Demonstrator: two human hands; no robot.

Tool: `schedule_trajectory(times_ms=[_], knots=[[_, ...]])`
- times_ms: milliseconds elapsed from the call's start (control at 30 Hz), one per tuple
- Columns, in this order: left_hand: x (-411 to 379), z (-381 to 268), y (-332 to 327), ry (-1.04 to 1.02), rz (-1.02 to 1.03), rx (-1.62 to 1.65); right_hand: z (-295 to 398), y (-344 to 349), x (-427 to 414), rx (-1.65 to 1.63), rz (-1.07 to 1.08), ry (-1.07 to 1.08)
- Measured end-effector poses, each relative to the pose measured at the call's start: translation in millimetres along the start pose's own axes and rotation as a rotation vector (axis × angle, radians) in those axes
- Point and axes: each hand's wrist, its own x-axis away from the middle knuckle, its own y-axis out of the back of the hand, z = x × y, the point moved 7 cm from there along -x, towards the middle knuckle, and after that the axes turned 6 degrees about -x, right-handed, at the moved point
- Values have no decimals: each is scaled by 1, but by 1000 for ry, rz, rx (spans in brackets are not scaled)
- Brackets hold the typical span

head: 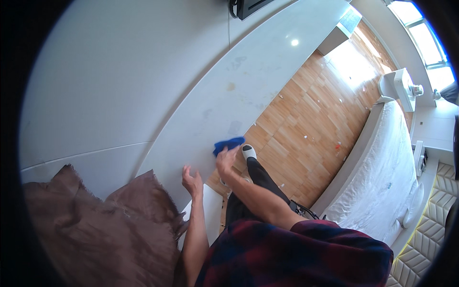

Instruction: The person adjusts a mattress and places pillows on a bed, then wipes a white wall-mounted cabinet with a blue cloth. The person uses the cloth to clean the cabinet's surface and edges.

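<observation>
A blue cloth (pixel 228 144) is under the fingers of my right hand (pixel 226 161), at the edge of a long white countertop (pixel 200 118). Whether the fingers grip the cloth or only press on it is hard to tell. To the left, my left hand (pixel 192 182) is raised near the same top, fingers apart and curled, holding nothing. Brownish stains (pixel 230 86) and grey smudges mark the surface beyond the cloth.
Brown fabric (pixel 107 229) lies at the lower left. Small scraps litter the wood-look floor (pixel 297 125). A bed under a white cover (pixel 380 175) stands on the right. A black device (pixel 251 7) is at the top by the wall.
</observation>
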Motion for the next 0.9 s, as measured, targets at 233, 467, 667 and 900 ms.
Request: schedule_trajectory(times_ms=[233,467,667,900], knots=[[40,66,25,214,10,108,-21,-15,-14,-33,208,-25],[77,155,41,455,93,543,37,18,-86,-61,-35,135],[84,230,91,347,-246,668,-9,-11,2,-56,-41,6],[66,268,144,575,-209,714,-117,-62,139,114,-1,-71]])
